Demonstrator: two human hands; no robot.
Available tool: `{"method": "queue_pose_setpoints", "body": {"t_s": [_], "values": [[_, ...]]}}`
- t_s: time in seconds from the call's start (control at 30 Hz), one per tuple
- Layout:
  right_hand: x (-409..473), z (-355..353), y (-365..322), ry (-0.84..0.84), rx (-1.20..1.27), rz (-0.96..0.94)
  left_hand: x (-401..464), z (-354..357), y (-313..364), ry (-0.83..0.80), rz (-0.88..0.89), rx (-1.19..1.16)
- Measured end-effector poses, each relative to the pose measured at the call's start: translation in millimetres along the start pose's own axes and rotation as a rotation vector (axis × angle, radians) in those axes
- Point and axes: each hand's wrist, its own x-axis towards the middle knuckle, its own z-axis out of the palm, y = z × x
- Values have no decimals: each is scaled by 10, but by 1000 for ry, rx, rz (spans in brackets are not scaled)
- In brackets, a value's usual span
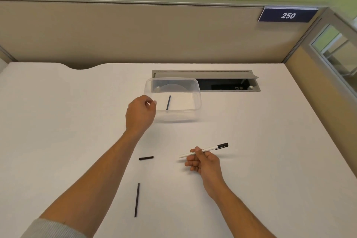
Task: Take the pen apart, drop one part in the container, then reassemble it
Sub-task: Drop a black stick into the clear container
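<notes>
Head view: sign (287,15) reading "250"

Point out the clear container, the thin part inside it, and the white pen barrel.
clear container (198,92): head view, right rim.
thin dark part (168,103): head view, mid-length.
white pen barrel (209,149): head view, exposed shaft.

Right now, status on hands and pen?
Left hand at container rim, state unclear. Right hand holds pen barrel. One part inside container.
</notes>
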Motion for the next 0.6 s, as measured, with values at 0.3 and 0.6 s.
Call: {"method": "queue_pose_setpoints", "body": {"t_s": [0.3, 0.6], "values": [[-306, -69, 168, -1, 24, 2, -973, -151, -568, -128, -142, 139], [-528, -113, 311, 16, 29, 11, -1589, -245, -812, -380, -243, 357]]}}
